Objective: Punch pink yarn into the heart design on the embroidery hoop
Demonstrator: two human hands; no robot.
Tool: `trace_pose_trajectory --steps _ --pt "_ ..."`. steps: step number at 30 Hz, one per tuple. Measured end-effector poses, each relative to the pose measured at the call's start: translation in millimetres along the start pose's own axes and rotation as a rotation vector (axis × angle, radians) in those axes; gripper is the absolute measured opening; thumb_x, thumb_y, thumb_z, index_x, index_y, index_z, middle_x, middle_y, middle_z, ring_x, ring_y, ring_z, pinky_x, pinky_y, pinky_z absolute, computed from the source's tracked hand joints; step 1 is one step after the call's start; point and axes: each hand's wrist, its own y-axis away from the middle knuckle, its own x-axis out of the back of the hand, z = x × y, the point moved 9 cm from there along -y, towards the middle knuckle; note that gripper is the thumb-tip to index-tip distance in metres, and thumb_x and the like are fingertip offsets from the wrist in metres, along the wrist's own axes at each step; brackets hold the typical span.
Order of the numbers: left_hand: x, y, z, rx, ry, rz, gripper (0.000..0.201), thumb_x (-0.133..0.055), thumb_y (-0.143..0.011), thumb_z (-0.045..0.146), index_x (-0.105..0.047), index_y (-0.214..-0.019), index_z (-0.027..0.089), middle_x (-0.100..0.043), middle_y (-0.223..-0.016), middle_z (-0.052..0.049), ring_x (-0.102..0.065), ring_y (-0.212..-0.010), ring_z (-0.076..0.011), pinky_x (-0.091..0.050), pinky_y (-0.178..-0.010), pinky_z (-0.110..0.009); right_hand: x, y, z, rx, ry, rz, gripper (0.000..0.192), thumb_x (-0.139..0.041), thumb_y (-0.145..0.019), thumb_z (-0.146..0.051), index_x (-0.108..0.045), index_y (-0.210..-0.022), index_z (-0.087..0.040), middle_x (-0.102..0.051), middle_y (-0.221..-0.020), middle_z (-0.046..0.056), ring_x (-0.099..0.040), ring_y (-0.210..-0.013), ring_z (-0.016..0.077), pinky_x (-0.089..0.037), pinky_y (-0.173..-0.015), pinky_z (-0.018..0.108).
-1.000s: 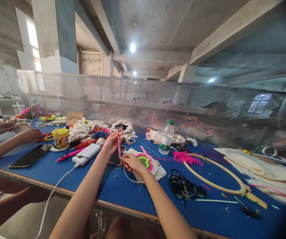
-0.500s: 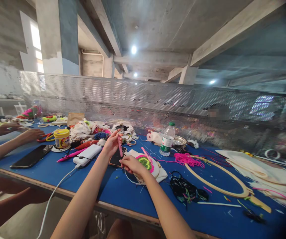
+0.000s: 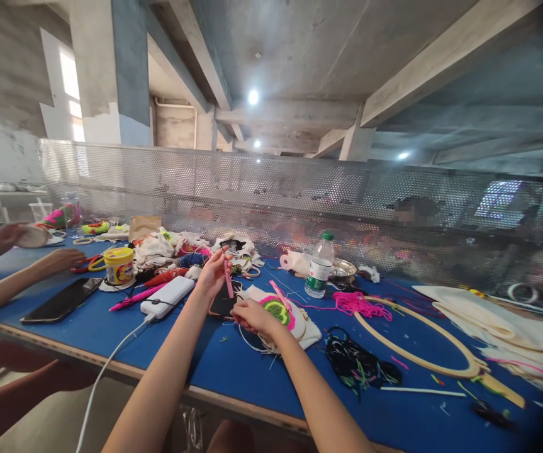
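Going from the left, a co-worker's hand [image 3: 58, 259] rests on the blue tabletop [image 3: 111, 327] beside a black phone [image 3: 58, 301] and a yellow-lidded tub [image 3: 119, 264]. A white power bank [image 3: 167, 294] with its cable lies next, with a pink pen [image 3: 132, 297] just beside it.

Our left hand [image 3: 212, 272] is raised a little above the tabletop, fingers closed around the upper part of a slim pink punch needle tool [image 3: 228, 278], which stands nearly upright with its lower end slanting towards our right hand. We judge the tool light and stiff, easy to pinch along the shaft, though its tip is likely sharp, so the grip belongs on the handle and not the point.

Our right hand [image 3: 252, 316] lies low, fingers curled together on the edge of a white cloth piece [image 3: 299, 327] with a pink and green embroidered patch [image 3: 277, 309]; whether it also pinches a thread we cannot tell. The cloth is soft and limp and will bunch if pulled by one corner; holding it near the stitched area keeps it flat.

Further right stand a water bottle [image 3: 320, 265], a tangle of pink yarn [image 3: 355, 303], a dark thread bundle [image 3: 358, 365] and a large wooden embroidery hoop [image 3: 422, 352].
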Motion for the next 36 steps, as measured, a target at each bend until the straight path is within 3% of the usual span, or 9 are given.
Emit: trace_pose_trajectory --steps 26,29,32,36 --pt "0.5 -0.3 0.6 -0.008 -0.005 -0.004 0.028 -0.048 -0.073 0.006 -0.054 -0.100 0.013 -0.055 -0.066 -0.002 -0.049 -0.051 -0.0053 -0.038 -0.045 -0.015 -4.2 -6.8 3.7 0.010 0.042 -0.028 0.024 -0.047 -0.070 -0.021 -0.042 -0.047 -0.016 -0.034 -0.036 -0.007 -0.027 -0.032 0.0031 -0.017 -0.034 0.018" --pt "5.1 -1.2 8.7 -0.072 -0.055 0.045 0.032 -0.051 -0.072 0.007 -0.054 -0.103 0.013 -0.056 -0.063 -0.001 -0.049 -0.048 -0.0055 -0.037 -0.044 -0.015 4.9 -4.2 1.2 -0.011 -0.041 0.056 0.015 -0.049 -0.073 -0.031 -0.047 -0.066 -0.018 -0.039 -0.036 -0.008 -0.030 -0.031 0.0043 -0.018 -0.034 0.017" --pt "9.5 -0.7 18.7 -0.142 -0.100 0.101 0.035 -0.052 -0.071 0.008 -0.054 -0.105 0.013 -0.056 -0.061 -0.001 -0.049 -0.047 -0.0056 -0.035 -0.042 -0.014 24.3 -3.4 0.2 -0.012 -0.142 0.200 0.026 -0.053 -0.071 -0.040 -0.044 -0.084 -0.020 -0.043 -0.040 -0.009 -0.030 -0.031 0.0045 -0.016 -0.034 0.016" --pt "8.9 0.1 14.0 -0.083 -0.080 0.102 0.036 -0.050 -0.072 0.006 -0.053 -0.107 0.014 -0.056 -0.060 -0.001 -0.050 -0.048 -0.0058 -0.036 -0.042 -0.014 59.1 2.0 -4.1 0.049 -0.220 0.447 0.029 -0.056 -0.067 -0.040 -0.044 -0.084 -0.019 -0.042 -0.041 -0.009 -0.032 -0.033 0.0049 -0.020 -0.035 0.016"
